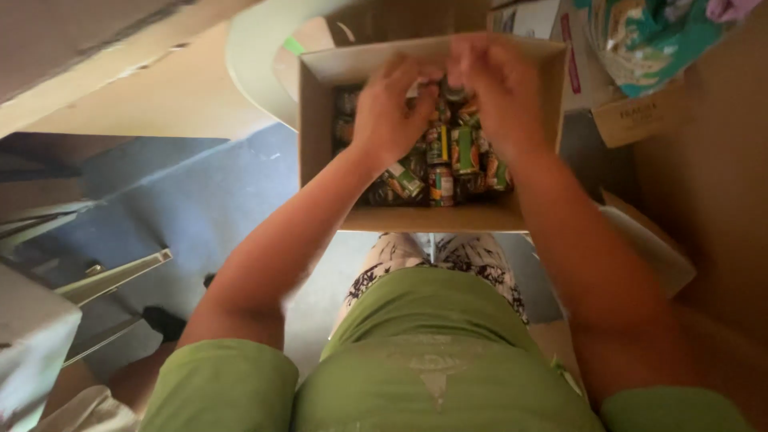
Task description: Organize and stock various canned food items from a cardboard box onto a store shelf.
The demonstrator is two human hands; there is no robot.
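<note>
We look straight down into an open brown cardboard box (pixel 320 120) packed with small colourful printed packets, green, orange and dark (pixel 448 164). The box sits at waist height against our body, so both arms reach in from above. Our left hand (pixel 388 112) and right hand (pixel 494 92) meet over the far end of the packets, fingers curled together; motion blur hides what, if anything, is pinched, so we cannot tell the grip on either side. The packets stand upright and tightly packed, likely why fingertips work from the top. Below: grey floor (pixel 192 208). At right, more brown cartons (pixel 640 120) and a teal patterned bag (pixel 648 40); at left, a pale round tabletop edge (pixel 248 72)
</note>
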